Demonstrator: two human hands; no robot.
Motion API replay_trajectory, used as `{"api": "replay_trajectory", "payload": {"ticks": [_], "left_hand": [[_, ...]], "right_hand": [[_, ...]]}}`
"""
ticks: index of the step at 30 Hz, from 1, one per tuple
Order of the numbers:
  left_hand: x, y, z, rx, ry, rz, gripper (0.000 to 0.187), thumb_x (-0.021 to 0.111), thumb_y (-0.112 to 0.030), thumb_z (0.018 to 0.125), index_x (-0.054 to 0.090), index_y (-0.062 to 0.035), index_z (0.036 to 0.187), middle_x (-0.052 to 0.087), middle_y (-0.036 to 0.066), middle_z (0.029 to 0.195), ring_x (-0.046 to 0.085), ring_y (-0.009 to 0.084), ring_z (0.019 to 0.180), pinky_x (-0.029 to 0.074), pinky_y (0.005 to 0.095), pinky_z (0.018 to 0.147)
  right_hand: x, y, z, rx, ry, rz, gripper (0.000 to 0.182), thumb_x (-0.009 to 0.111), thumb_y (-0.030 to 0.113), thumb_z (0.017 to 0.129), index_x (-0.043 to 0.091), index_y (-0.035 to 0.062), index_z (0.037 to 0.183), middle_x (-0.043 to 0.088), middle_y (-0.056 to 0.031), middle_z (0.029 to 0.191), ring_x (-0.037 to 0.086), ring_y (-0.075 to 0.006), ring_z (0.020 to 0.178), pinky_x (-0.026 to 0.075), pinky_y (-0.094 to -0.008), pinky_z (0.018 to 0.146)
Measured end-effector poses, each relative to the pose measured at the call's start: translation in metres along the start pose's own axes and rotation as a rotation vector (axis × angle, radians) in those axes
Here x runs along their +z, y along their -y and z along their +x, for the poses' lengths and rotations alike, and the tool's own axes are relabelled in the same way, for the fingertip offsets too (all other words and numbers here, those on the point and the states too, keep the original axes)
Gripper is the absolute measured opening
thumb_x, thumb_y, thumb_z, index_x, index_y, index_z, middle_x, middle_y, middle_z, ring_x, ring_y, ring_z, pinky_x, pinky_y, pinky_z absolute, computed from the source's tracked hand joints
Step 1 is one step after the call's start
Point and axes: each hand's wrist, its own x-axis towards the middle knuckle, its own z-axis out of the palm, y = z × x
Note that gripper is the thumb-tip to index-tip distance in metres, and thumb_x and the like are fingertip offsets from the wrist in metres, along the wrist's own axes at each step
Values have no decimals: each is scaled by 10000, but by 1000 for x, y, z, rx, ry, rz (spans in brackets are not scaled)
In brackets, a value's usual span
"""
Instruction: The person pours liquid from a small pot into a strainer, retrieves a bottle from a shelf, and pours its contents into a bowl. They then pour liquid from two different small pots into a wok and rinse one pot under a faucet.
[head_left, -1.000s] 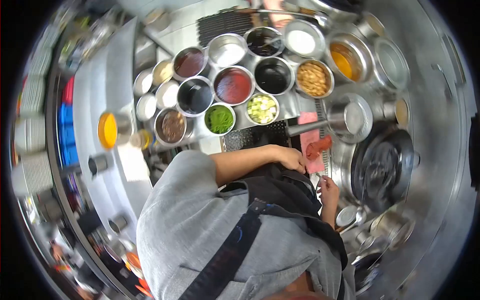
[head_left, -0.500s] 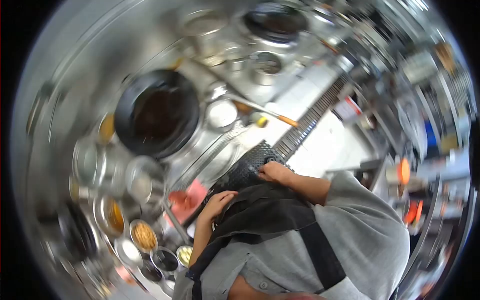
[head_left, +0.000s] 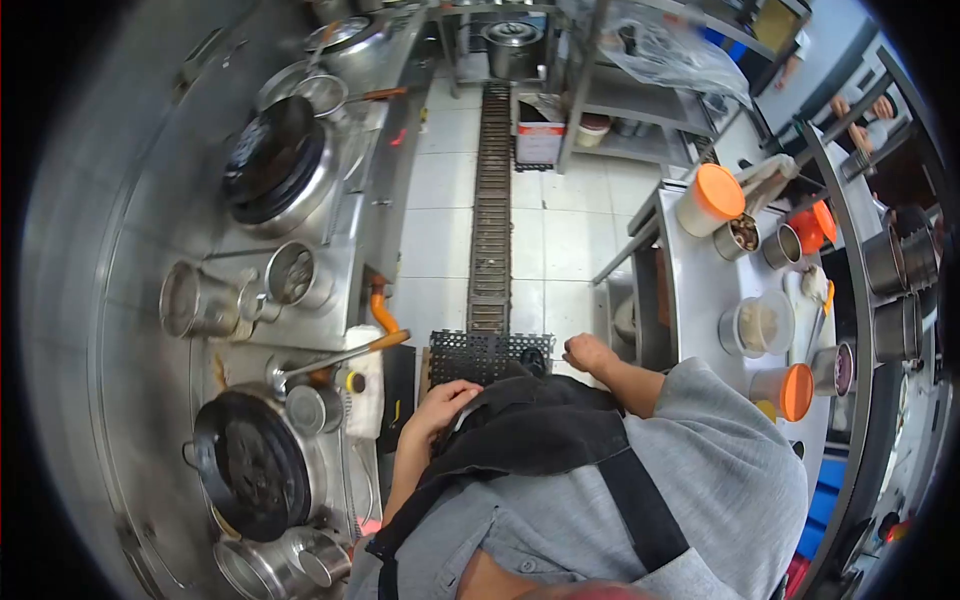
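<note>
My left hand (head_left: 440,408) rests at the left side of my black apron (head_left: 530,430), its fingers stretched out and slightly apart, with nothing in them. My right hand (head_left: 590,354) is curled into a loose fist above the floor, to the right of the black rubber mat (head_left: 460,357); nothing shows in it. To the left of my hands, a ladle with an orange handle (head_left: 390,340) lies across a small metal pot (head_left: 313,408). A black wok (head_left: 250,465) sits on the stove beside that pot.
A floor drain grate (head_left: 491,220) runs ahead between white tiles. On the right, a steel table (head_left: 690,270) holds orange-lidded containers (head_left: 718,192) and metal pots. A second wok (head_left: 270,150) stands at the upper left. A person (head_left: 865,118) is at the far upper right.
The view has swung to the right, so the aisle now runs straight ahead and the stove lies at the left. My right hand has moved outward from the apron. My left hand stays at the apron.
</note>
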Motion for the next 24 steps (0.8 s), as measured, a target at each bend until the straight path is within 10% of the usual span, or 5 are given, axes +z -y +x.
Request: {"api": "replay_trajectory", "payload": {"ticks": [12,17,24], "left_hand": [[26,-128,194,-19,354,155,281,611,-248,905,663,-32,1077,652,30,997,571,121,961,431,265,869],[-13,-136,283,-93,200,93,282,633,-252,891,656,-40,1075,658,35,983,583,121,933,445,258,813],[-75,-190,439,-162,108,177,250,662,-224,851,657,-73,1050,662,14,914,605,119,856,458,281,707]], "right_hand": [[-109,-108,5,343,-274,348,284,592,284,848,691,48,972,670,-197,902,628,-377,904,495,-451,839],[-117,-119,12,459,-194,492,286,590,286,863,684,44,981,672,-195,890,632,-376,889,500,-445,815],[-234,-154,51,554,-941,605,303,635,244,874,622,-17,721,528,-202,553,541,-234,459,431,-377,491]]}}
